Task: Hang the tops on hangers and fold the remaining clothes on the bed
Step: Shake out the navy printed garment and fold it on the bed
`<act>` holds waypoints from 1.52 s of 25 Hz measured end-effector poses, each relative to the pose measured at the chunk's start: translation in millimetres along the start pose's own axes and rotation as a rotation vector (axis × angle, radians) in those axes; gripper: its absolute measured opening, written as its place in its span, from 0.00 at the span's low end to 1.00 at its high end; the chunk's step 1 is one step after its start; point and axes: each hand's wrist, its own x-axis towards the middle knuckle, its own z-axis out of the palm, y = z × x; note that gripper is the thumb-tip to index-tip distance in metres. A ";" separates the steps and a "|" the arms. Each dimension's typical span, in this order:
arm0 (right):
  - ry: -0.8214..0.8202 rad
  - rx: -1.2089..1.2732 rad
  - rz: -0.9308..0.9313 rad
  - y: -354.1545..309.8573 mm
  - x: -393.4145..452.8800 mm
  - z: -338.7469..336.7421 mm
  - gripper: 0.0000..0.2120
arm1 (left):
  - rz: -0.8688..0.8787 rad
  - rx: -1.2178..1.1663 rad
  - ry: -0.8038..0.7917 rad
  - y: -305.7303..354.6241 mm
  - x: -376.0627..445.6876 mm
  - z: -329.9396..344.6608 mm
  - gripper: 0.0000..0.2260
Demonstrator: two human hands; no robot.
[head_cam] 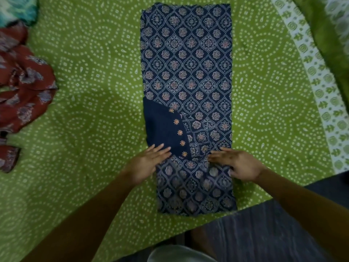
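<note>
A navy blue printed garment (187, 76) lies folded into a long narrow strip down the middle of the green bedsheet (90, 76). A plain navy panel with small orange embroidered flowers is folded over its lower left part. My left hand (147, 163) rests flat with straight fingers on the garment's left edge, near that panel. My right hand (236, 163) lies flat on the right side at the same height, its fingers pointing left. The garment's near end, below my hands, shows the paler reverse of the print.
A crumpled maroon printed garment (24, 91) lies at the left edge of the bed. A teal cloth (17, 10) sits at the top left corner. A green and white cloth (328, 35) covers the right side. The bed's near edge runs diagonally below my arms.
</note>
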 end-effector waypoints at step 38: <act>0.721 0.966 1.005 -43.8 83.7 -32.7 0.12 | -0.691 -0.515 0.392 -18.9 59.9 -82.7 0.13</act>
